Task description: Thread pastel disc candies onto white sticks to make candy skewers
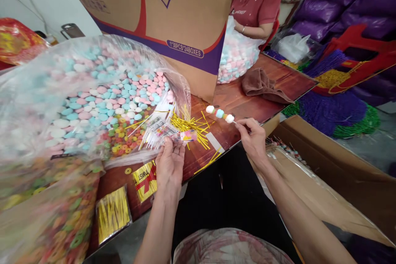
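Observation:
Between thumb and fingers, my right hand pinches the stick of a candy skewer. White and pale blue pieces alternate with small orange and green rings on it. My left hand is closed on a small clear printed wrapper with pink and yellow artwork. Just beyond that hand lie white sticks and a loose heap of gold twist ties. Pink, blue and white candies fill a large clear plastic bag, with coloured candy rings at its near side.
A tall cardboard box stands at the back. Behind it a co-worker handles another candy bag. A brown cloth lies on the wooden table. An open carton sits right; packed twist ties lie front left.

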`<move>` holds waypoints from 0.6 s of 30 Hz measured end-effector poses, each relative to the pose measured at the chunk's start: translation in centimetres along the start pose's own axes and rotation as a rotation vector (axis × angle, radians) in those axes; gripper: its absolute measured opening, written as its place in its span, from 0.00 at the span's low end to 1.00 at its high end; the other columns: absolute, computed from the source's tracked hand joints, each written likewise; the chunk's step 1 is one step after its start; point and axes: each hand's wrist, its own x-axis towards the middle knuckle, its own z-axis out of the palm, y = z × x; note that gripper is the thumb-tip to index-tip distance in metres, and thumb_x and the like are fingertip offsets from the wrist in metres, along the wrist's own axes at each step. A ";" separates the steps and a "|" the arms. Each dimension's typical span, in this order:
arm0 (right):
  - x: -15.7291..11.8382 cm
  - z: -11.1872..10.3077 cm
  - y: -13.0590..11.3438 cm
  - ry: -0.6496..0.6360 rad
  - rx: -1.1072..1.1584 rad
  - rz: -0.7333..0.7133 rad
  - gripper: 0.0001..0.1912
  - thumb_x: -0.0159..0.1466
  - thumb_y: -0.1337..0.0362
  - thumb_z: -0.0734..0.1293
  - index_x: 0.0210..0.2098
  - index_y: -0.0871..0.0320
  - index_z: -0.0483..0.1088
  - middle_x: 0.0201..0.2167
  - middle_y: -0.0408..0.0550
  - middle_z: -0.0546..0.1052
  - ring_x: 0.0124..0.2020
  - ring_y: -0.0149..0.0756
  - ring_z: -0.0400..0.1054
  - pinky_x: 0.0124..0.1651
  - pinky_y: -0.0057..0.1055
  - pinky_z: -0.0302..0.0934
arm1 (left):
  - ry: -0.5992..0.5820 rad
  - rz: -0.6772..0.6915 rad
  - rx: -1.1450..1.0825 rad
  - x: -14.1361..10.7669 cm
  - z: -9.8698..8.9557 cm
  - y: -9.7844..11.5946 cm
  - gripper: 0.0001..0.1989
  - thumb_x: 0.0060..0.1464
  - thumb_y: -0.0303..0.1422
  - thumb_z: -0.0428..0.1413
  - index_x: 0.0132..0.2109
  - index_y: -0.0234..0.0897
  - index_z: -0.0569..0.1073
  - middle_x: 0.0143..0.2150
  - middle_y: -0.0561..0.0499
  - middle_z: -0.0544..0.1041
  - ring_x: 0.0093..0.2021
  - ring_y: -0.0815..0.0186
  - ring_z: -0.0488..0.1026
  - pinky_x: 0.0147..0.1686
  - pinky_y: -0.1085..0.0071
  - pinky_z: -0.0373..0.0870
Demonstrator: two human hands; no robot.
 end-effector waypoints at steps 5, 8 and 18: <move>-3.5 -1.2 -3.6 -0.036 0.292 0.008 0.05 0.66 0.66 0.67 0.33 0.56 0.75 0.31 0.44 0.76 0.34 0.37 0.70 0.39 0.33 0.62 | 0.063 0.019 -0.032 0.3 0.7 0.4 0.09 0.63 0.27 0.58 0.33 0.33 0.73 0.26 0.54 0.76 0.29 0.73 0.75 0.38 0.75 0.74; -4.4 -1.6 -4.7 -0.020 0.292 -0.086 0.07 0.67 0.70 0.67 0.33 0.55 0.75 0.31 0.44 0.76 0.35 0.36 0.70 0.39 0.33 0.63 | 0.043 0.020 -0.035 0.2 0.8 0.2 0.08 0.63 0.28 0.58 0.34 0.33 0.74 0.26 0.54 0.76 0.28 0.74 0.75 0.37 0.75 0.74; -4.6 -3.0 -3.7 -0.120 0.082 -0.286 0.07 0.69 0.71 0.67 0.38 0.54 0.76 0.35 0.47 0.78 0.39 0.39 0.73 0.42 0.37 0.64 | -0.100 0.191 0.048 0.4 -0.1 0.0 0.17 0.44 0.35 0.72 0.33 0.34 0.73 0.27 0.57 0.78 0.28 0.72 0.76 0.33 0.75 0.74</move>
